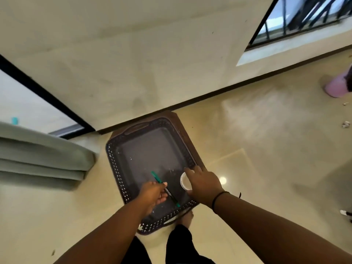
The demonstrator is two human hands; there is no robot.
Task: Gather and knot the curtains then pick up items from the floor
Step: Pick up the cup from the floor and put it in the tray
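A dark plastic tray (114,164) with a perforated rim lies on the floor against the wall. Over its near end, my left hand (152,194) pinches a green and black marker (157,179), which points up and to the left. My right hand (202,184) grips a small round white lid or cup (184,181) just above the tray's right side. The grey-green curtain (42,155) hangs in folds at the left, beside a glass door.
Small scraps of litter (345,124) lie on the shiny floor at the right, with another small item (345,213) near the right edge. A pink object (336,87) stands at the far right by the wall. My foot (187,218) is just below the tray.
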